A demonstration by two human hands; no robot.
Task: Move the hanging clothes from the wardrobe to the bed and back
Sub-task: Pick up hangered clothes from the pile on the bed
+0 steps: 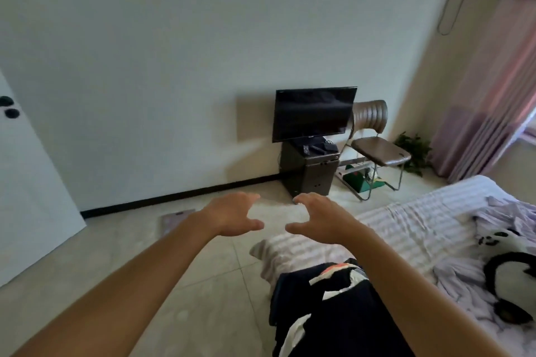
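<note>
Both my arms reach forward over the corner of the bed (420,220), which has a lilac striped sheet. My left hand (232,216) and my right hand (316,217) hover side by side with fingers spread and hold nothing. A dark navy garment (327,307) with white and pink print lies on the bed's near edge, below my right forearm. A lilac garment (510,211) and a black-and-white panda item (499,239) lie farther right on the bed. The wardrobe is out of view.
A white door (32,197) stands at the left. A TV (313,113) sits on a dark cabinet (310,171) against the far wall, with a brown chair (377,151) and a plant (414,151) beside it. Pink curtains (493,113) hang at the right. Black headphones (510,290) lie on the bed.
</note>
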